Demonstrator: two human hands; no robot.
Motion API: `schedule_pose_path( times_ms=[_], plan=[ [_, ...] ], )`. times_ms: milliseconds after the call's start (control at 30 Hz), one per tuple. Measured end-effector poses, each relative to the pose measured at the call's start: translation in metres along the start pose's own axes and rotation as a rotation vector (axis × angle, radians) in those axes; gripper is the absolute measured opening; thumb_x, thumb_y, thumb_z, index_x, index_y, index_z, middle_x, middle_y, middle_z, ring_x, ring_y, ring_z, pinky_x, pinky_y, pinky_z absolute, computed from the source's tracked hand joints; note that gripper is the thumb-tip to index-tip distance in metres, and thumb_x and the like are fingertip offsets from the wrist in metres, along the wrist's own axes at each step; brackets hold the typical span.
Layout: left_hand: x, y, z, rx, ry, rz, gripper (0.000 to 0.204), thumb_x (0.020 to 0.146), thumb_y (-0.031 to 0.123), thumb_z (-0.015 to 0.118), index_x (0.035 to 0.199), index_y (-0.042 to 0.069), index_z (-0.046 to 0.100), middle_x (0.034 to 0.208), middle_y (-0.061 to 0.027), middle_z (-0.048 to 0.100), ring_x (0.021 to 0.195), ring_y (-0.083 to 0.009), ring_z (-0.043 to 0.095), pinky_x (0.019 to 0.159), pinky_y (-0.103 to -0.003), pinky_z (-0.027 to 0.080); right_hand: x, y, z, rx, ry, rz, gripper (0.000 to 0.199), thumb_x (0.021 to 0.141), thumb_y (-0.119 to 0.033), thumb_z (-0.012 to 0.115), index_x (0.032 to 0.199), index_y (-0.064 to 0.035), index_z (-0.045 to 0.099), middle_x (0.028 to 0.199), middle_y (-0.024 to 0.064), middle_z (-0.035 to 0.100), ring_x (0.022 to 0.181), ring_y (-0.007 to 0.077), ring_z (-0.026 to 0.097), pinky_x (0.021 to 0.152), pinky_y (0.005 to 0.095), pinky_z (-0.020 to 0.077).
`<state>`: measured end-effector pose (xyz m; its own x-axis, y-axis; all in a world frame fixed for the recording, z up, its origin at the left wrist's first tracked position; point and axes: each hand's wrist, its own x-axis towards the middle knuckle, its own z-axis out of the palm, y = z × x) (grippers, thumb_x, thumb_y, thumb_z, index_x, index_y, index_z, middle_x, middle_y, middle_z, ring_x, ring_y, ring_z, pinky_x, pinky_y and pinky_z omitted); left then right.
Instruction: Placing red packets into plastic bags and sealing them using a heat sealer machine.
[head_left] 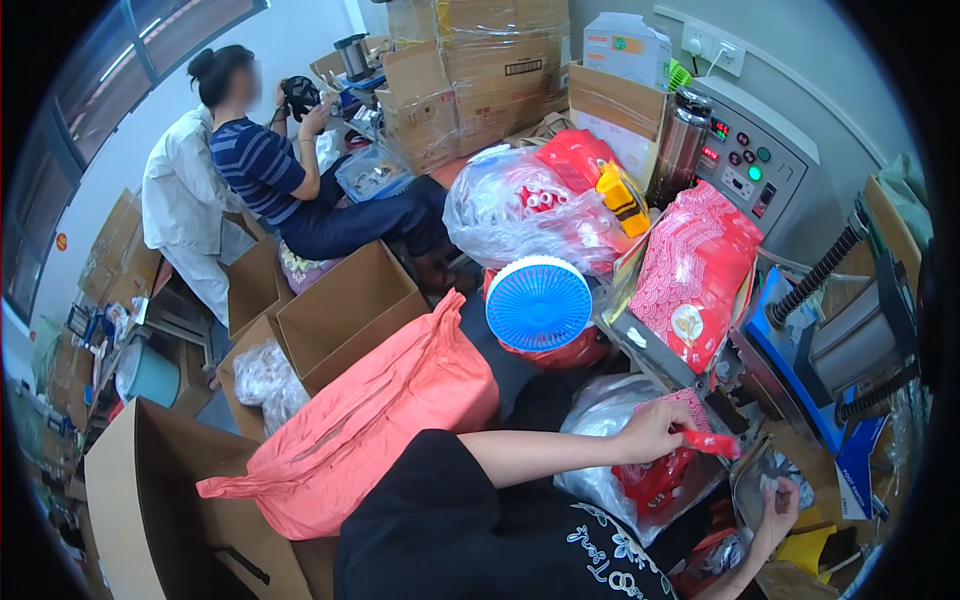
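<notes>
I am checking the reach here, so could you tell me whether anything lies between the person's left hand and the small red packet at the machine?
Nothing visible does. The left hand already grips the small red packet by one end, above the clear bag of red packets. The right hand is lower down, apart from it, on a clear wrapper.

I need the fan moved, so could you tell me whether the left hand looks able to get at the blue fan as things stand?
Probably not right away. The left hand is closed on a red packet at a clear bag. The blue fan stands uncovered further off, so the path looks open once the hand is free.
</notes>
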<state>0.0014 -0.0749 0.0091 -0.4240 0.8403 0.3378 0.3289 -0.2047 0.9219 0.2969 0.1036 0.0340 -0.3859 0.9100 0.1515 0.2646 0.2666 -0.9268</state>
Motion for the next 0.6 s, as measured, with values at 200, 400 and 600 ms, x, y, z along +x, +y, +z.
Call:
schedule_pose_path(
  times_ms=[200,400,600],
  plan=[
    [-0.029,-0.023,0.023,-0.014,-0.149,-0.027,0.014,0.080,0.008,0.068,0.091,-0.001,0.070,0.088,-0.0122,0.068,0.086,-0.0296,0.066,0.077,-0.038,0.051,-0.030,-0.086,0.062,-0.243,-0.229,-0.142,0.018,0.078,-0.004,0.073,0.092,0.0028,0.065,0.085,0.0072,0.064,0.083,0.0150,0.058,0.081,0.0283,0.0467],
    [-0.035,-0.031,0.010,-0.083,-0.260,-0.170,0.014,0.088,0.010,0.071,0.093,-0.003,0.071,0.086,-0.0095,0.068,0.079,-0.0171,0.065,0.070,-0.030,0.050,-0.032,-0.080,0.104,-0.036,-0.224,-0.015,0.017,0.080,-0.008,0.075,0.095,-0.0005,0.069,0.092,0.0047,0.070,0.084,0.0118,0.063,0.076,0.0282,0.0505],
    [-0.022,-0.025,0.004,0.000,-0.132,-0.171,0.014,0.084,0.001,0.067,0.096,-0.003,0.073,0.089,-0.0135,0.070,0.081,-0.0248,0.069,0.071,-0.033,0.051,-0.025,-0.075,0.083,-0.183,-0.209,-0.168,0.023,0.080,-0.012,0.080,0.096,0.0001,0.069,0.089,0.0059,0.069,0.082,0.0128,0.064,0.075,0.0281,0.0504]
  ],
)
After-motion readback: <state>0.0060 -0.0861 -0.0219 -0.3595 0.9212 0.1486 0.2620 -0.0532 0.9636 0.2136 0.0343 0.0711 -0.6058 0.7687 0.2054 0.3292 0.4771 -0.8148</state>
